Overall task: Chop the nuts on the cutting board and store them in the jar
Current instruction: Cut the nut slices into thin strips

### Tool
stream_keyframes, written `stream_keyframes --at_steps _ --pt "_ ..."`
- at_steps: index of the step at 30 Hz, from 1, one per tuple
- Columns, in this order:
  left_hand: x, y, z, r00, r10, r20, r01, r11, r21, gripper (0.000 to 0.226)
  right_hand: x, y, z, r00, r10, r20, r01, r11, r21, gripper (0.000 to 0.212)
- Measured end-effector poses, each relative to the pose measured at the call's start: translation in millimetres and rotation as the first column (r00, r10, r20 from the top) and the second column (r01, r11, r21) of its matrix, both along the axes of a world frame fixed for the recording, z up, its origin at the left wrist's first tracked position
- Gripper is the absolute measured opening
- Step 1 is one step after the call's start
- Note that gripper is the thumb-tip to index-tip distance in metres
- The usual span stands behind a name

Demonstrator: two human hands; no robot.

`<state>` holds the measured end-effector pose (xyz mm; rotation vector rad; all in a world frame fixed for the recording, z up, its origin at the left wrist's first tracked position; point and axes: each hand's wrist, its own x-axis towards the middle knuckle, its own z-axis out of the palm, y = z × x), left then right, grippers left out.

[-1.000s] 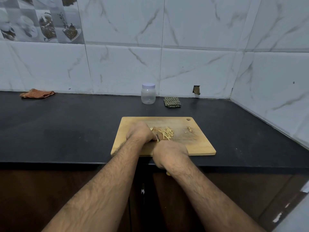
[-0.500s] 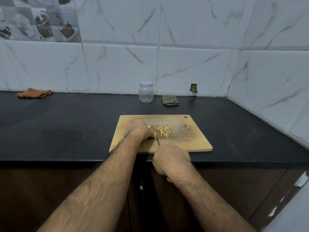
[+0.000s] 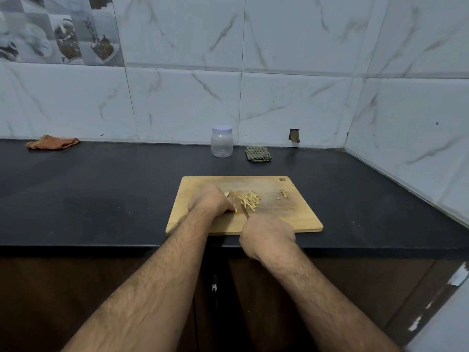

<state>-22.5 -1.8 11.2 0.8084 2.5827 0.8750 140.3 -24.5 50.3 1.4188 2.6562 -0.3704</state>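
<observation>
Chopping was partly done: the right hand (image 3: 267, 233) gripped a small knife (image 3: 243, 208), the left hand (image 3: 209, 200) pinned a brown nut (image 3: 231, 198) beside pale slivers (image 3: 251, 200) on the rectangular wooden cutting board (image 3: 299, 219), whole nuts (image 3: 284, 193) remained, and the lidded clear plastic jar (image 3: 222, 141) stood unfilled.

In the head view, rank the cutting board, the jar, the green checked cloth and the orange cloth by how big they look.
1. cutting board, by far.
2. orange cloth.
3. jar and green checked cloth: too alike to rank.
All three smaller things sit farther back, so true sizes are unsure.

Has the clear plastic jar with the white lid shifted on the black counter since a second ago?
No. The clear plastic jar with the white lid stands just left of the same tile seam, beside the green checked cloth.
</observation>
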Motion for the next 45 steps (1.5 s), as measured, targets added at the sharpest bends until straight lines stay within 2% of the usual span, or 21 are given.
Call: stream_keyframes --at_steps 13,18,25,31,38,40,45 --pt "3 -5 -1 1.0 0.017 -0.004 -0.016 1.0 0.018 0.036 2 -12 -1 0.991 0.007 -0.131 -0.018 0.997 -0.079 0.021" --pt "6 -5 0 1.0 0.017 -0.012 -0.016 1.0 0.027 0.031 0 -14 1 0.988 -0.016 -0.151 0.002 0.996 -0.094 0.006" --pt "8 -6 -1 0.999 0.02 -0.032 -0.019 0.999 0.035 0.028 -4 -13 -1 0.987 -0.036 -0.154 0.02 0.994 -0.109 0.021" --pt "2 -10 -2 0.997 -0.076 -0.008 0.076 0.995 0.058 0.014 -2 -11 2 0.991 -0.022 -0.129 0.011 0.996 -0.087 0.021" --pt "-2 -9 -1 0.991 -0.134 0.026 0.132 0.99 0.053 0.016 0 -9 -1 0.989 -0.029 -0.142 0.016 0.995 -0.096 0.025" --pt "-1 -8 0 0.99 -0.139 0.022 0.138 0.989 0.051 0.01 -1 -8 -2 0.988 -0.033 -0.153 0.018 0.995 -0.1 0.026" --pt "-1 -7 -3 0.994 -0.105 0.007 0.105 0.993 0.046 0.011 -4 -6 -2 0.991 -0.016 -0.134 0.008 0.998 -0.064 0.024"
